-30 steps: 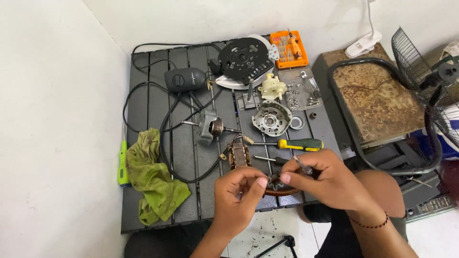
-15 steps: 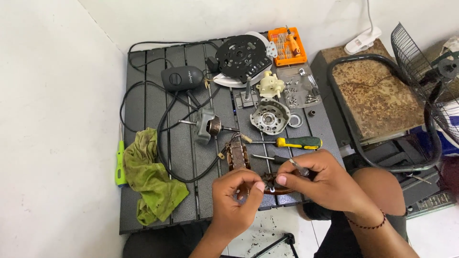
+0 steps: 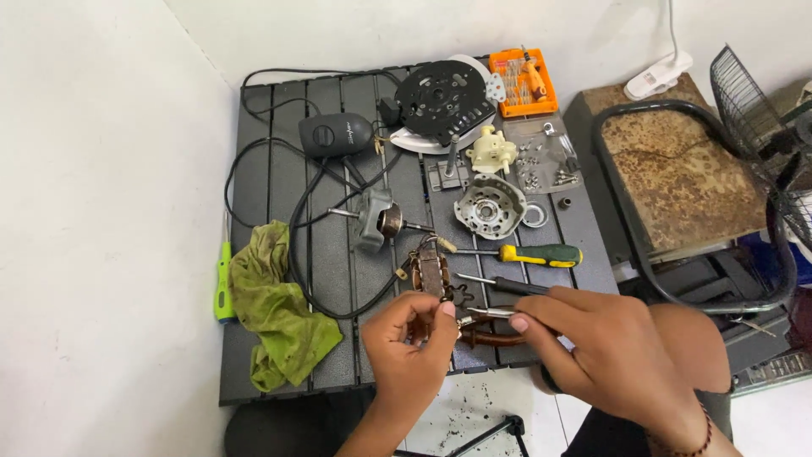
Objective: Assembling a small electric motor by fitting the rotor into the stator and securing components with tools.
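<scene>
Head view looks down on two hands meeting at the near edge of a dark slatted table (image 3: 279, 169). Left hand (image 3: 410, 338) is curled, thumb and fingertips pinched on a small part too tiny to make out. Right hand (image 3: 605, 351) grips needle-nose pliers (image 3: 486, 315), whose metal tips touch the left fingertips. Just beyond the fingers lies a copper-wound motor stator (image 3: 431, 271), with a dark-handled screwdriver (image 3: 499, 284) beside it and a yellow-and-green screwdriver (image 3: 541, 254) a little farther back. Farther out sit a grey motor housing (image 3: 491, 206), a rotor with its shaft (image 3: 378, 220), a black round fan cover (image 3: 444, 100) and an orange bit case (image 3: 524, 82). A green rag (image 3: 275, 309) lies crumpled well to the left.
</scene>
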